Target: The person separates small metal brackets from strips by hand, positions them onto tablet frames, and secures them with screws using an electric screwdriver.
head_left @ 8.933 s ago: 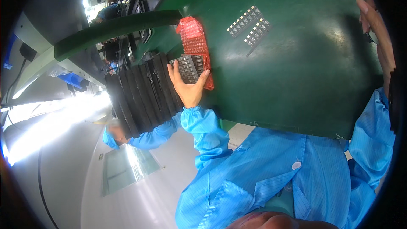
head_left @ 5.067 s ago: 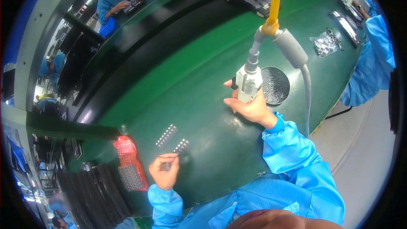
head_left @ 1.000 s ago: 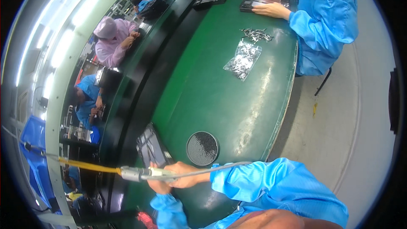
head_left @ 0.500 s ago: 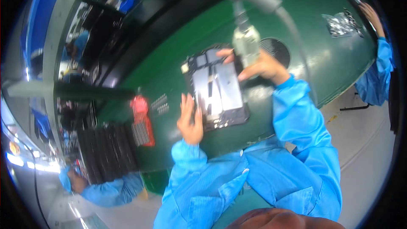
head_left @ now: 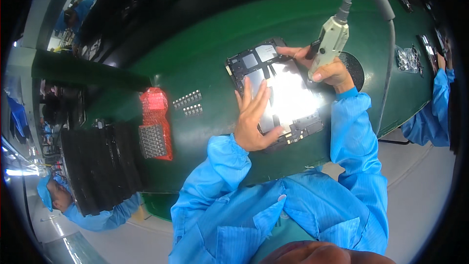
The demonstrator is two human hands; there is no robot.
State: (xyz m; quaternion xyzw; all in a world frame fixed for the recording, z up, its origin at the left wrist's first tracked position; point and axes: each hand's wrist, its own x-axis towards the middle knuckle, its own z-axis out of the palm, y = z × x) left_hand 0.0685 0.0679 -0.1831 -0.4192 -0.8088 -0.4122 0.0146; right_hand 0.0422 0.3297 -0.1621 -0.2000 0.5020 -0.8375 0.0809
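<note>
An opened tablet (head_left: 290,85) lies tilted on the green table, its silvery inner parts showing and a bright glare across the middle. Spread over its left side, my left hand (head_left: 253,117) is open, fingers resting on the inner parts. My right hand (head_left: 334,72) is closed around a pale electric screwdriver (head_left: 333,39), held upright and leaning over the tablet's right side. Its index finger reaches out to the tablet's upper edge. The screwdriver's tip is hidden by the hand and glare.
A grey cable (head_left: 389,68) runs down beside my right arm. Near that hand sits a round black mesh (head_left: 352,71). To the left are small parts in strips (head_left: 187,100), a red bubble-wrap bag (head_left: 155,102) and stacked black trays (head_left: 100,166). Co-workers sit at both sides.
The view has shifted. My left hand has moved from the tablet's left edge onto its inner parts. The screwdriver, still in my right hand, now leans further to the right.
</note>
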